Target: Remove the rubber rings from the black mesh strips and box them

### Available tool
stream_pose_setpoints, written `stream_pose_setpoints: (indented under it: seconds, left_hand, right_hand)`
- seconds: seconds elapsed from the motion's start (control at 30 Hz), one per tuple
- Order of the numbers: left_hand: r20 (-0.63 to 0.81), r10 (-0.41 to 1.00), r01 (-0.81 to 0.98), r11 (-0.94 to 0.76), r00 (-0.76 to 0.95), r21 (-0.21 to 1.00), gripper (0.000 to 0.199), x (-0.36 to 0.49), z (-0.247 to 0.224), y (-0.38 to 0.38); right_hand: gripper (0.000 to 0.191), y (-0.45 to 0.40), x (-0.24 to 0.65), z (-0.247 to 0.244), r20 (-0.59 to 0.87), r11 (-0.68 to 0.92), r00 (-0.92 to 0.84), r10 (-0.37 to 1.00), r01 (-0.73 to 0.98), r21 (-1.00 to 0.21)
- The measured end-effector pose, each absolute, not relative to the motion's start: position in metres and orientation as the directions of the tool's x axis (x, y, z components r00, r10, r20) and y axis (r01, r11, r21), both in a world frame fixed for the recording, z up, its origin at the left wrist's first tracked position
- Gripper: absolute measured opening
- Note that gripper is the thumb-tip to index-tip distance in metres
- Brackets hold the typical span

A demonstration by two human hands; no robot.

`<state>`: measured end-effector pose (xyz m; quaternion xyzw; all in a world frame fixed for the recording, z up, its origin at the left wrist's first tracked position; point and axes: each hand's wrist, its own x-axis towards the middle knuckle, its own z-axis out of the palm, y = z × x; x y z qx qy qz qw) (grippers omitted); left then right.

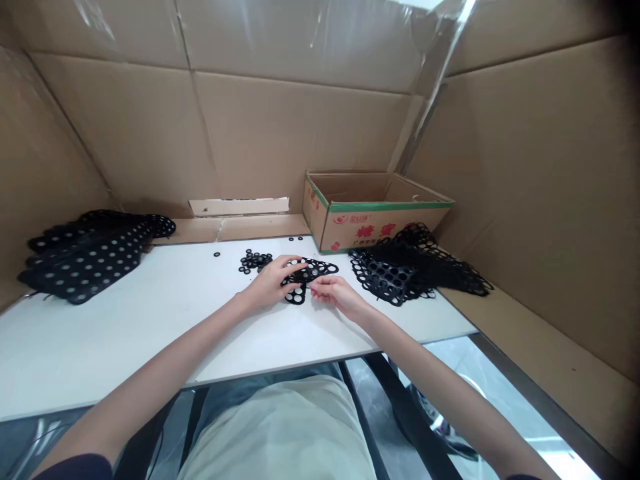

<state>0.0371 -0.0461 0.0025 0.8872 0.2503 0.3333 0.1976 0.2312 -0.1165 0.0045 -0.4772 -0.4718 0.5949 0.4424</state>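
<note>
A black sheet full of round holes lies on the white table in front of me. My left hand rests over its left part, thumb and fingers spread apart on it. Close to its lower right edge is my right hand, thumb and fingertips pinched together; what they hold, if anything, is too small to make out. Just left of the sheet sits a small heap of black rings.
An open cardboard box with green tape stands at the back right. Before it lies a pile of black holed sheets. Black dotted pieces are stacked at the far left. Cardboard walls surround the white table.
</note>
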Motion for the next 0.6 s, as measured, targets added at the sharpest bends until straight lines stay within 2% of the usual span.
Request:
stream_pose_setpoints:
  seconds: [0.07, 0.13, 0.17, 0.27, 0.33, 0.4, 0.5, 0.6]
  left_hand:
    - [0.425, 0.516, 0.319, -0.832, 0.743, 0.454, 0.041, 0.047, -0.007, -0.047]
    - [0.363, 0.537, 0.365, -0.818, 0.762, 0.443, 0.036, 0.055, -0.016, -0.045]
    - [0.349, 0.557, 0.385, -0.804, 0.753, 0.453, 0.034, 0.056, -0.019, -0.044]
    - [0.335, 0.579, 0.388, -0.781, 0.743, 0.490, 0.030, 0.055, -0.015, -0.044]
    - [0.291, 0.561, 0.373, -0.778, 0.775, 0.506, 0.026, 0.050, -0.006, -0.047]
    - [0.222, 0.565, 0.387, -0.754, 0.795, 0.531, 0.026, 0.045, 0.005, -0.051]
    - [0.123, 0.552, 0.392, -0.714, 0.824, 0.580, 0.026, 0.039, 0.012, -0.055]
    - [0.133, 0.510, 0.350, -0.734, 0.850, 0.582, 0.022, 0.037, 0.009, -0.056]
  right_hand:
    - [0.015, -0.122, 0.240, 0.006, -0.192, -0.171, -0.228, 0.955, 0.106, -0.980]
    - [0.012, -0.123, 0.252, 0.007, -0.204, -0.129, -0.205, 0.957, 0.327, -0.936]
    - [0.011, -0.121, 0.259, 0.006, -0.159, -0.083, -0.141, 0.977, 0.437, -0.896]
    - [0.010, -0.111, 0.275, -0.002, 0.097, 0.038, 0.044, 0.994, 0.701, -0.712]
    - [0.024, -0.100, 0.279, -0.010, 0.207, 0.080, 0.071, 0.976, 0.765, -0.639]
    - [0.037, -0.088, 0.278, -0.017, 0.250, 0.116, 0.058, 0.967, 0.771, -0.627]
    - [0.032, -0.071, 0.270, -0.020, 0.229, 0.174, -0.032, 0.973, 0.757, -0.630]
    - [0.024, -0.062, 0.259, -0.015, 0.162, 0.193, -0.123, 0.979, 0.813, -0.550]
